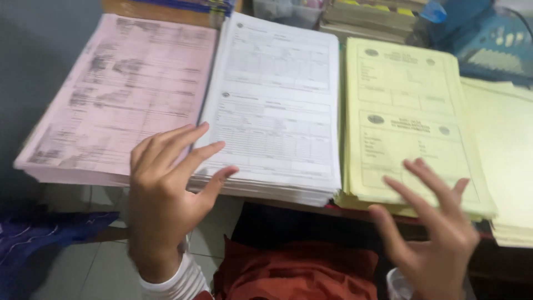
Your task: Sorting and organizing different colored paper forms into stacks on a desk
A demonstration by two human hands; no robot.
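Observation:
Three thick stacks of printed forms lie side by side on a desk: a pink stack (119, 94) at the left, a white stack (275, 105) in the middle, a yellow stack (408, 119) at the right. My left hand (166, 194) hovers with fingers spread over the near corner where the pink and white stacks meet, holding nothing. My right hand (436, 228) is raised with fingers apart in front of the yellow stack's near edge, blurred and empty.
Another pale yellow stack (505, 150) sits at the far right. A blue object (483, 36) and more piled papers (372, 16) stand behind. Below the desk edge are an orange-red cloth (300, 272), tiled floor and a dark blue cloth (39, 239).

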